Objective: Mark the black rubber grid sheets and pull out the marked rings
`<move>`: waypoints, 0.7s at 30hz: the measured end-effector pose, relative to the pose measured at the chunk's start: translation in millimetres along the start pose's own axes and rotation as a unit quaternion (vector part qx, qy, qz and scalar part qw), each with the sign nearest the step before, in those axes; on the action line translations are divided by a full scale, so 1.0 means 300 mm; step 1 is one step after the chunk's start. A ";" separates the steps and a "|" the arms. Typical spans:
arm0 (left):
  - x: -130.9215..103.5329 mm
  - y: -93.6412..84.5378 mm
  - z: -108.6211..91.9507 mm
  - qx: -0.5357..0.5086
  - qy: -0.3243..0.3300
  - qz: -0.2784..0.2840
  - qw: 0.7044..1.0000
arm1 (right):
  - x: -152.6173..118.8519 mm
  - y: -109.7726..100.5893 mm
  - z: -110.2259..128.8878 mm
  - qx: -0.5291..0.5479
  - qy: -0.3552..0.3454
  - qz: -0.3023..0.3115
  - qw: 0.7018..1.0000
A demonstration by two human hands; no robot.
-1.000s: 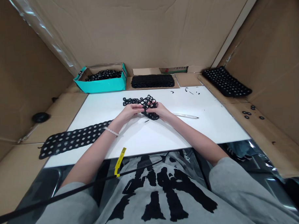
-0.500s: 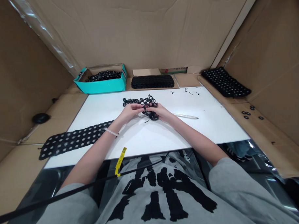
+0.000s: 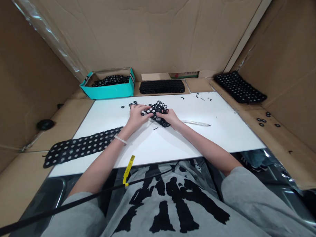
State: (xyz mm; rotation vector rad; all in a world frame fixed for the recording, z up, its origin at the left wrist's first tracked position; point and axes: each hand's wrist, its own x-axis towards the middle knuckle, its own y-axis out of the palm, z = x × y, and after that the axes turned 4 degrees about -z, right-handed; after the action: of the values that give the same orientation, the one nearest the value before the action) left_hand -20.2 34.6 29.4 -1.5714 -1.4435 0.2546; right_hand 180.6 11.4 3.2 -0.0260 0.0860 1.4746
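Observation:
A small perforated mesh sheet of joined black rings [image 3: 155,111] is held between my hands just above the white board. My left hand [image 3: 137,115] grips its left edge, with the fingers over the top and the thumb nearer me. At its right edge, my right hand [image 3: 171,118] pinches the sheet between thumb and fingers. Thin looped strands stick up along its far side. Several loose black rings [image 3: 130,105] lie just beyond my left hand. A white pencil-like stick [image 3: 196,123] with a dark tip rests right of my right hand.
A longer black perforated strip [image 3: 78,147] lies by my left forearm. Along the back stand a teal box [image 3: 109,91] of black pieces and a stack of black strips [image 3: 162,86]. Another perforated sheet [image 3: 240,88] and several loose rings [image 3: 261,120] lie right. Cardboard walls [image 3: 150,35] enclose the board.
My left hand has moved slightly left and its fingers have spread from a pinch at the middle to the sheet's left edge. The sheet now lies flatter; my right hand has barely moved.

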 end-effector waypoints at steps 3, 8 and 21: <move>-0.020 0.019 -0.052 -0.070 -0.005 0.063 0.996 | -0.009 0.008 0.006 0.051 0.002 0.034 0.998; 0.002 0.033 0.002 -0.208 -0.148 0.043 0.966 | -0.002 0.003 0.015 0.066 0.031 0.081 0.994; -0.022 -0.009 -0.045 -0.013 0.034 0.032 0.999 | -0.002 0.005 0.007 0.084 0.025 0.050 0.995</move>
State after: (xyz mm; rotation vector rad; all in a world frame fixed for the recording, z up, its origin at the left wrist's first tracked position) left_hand -14.4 21.9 35.5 -1.6349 -1.3506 0.2196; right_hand 179.1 11.2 5.4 0.0785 0.2559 1.5631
